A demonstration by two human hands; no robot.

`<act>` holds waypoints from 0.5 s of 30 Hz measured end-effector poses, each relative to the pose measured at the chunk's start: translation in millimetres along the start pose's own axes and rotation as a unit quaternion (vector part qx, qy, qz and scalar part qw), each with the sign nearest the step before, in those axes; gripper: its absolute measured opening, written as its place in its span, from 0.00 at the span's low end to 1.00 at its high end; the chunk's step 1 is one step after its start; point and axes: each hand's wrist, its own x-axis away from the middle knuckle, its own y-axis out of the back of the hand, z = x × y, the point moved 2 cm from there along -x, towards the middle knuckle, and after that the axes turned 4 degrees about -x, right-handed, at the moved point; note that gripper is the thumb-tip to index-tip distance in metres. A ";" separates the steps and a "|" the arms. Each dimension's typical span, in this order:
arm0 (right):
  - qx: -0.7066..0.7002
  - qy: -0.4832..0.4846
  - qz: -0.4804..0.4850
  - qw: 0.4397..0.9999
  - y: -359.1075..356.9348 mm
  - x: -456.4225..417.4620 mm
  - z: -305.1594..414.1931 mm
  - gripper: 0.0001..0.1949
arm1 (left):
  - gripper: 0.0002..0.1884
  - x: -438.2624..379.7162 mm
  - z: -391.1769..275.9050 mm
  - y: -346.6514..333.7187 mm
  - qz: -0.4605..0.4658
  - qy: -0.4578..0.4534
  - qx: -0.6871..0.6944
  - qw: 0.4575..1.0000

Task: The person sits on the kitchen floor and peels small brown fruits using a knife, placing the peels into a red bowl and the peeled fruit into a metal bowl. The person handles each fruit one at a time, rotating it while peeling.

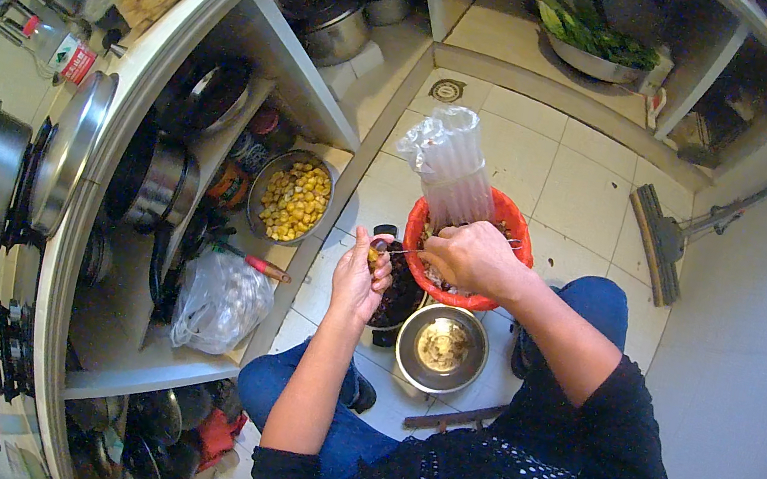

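My left hand (359,277) pinches a chestnut (377,248), partly dark and partly yellow, between thumb and fingers. A thin metal tool (409,251) is gripped in my right hand (475,259), its tip reaching the chestnut; a metal loop shows behind the fist. That fist hovers over a bin lined with a red plastic bag (465,299), which holds scraps and a clear air-cushion wrapper (452,167). Under my left hand, a dark pot contains dark-shelled chestnuts (398,299), partly hidden. A steel bowl (404,368) stands nearer me, its bottom contents unclear.
On the low cabinet shelf left sit a steel bowl of yellow kernels (294,202) and a tied plastic bag (224,304). A floor brush (657,243) leans right. Leafy greens (600,36) fill a basin at the back. Pans (75,150) line the counter.
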 end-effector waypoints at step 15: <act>0.037 -0.178 0.011 0.983 9.6 -0.5 -6.0 0.10 | 0.23 -6.9 11.7 4.4 0.123 0.103 0.105 0.981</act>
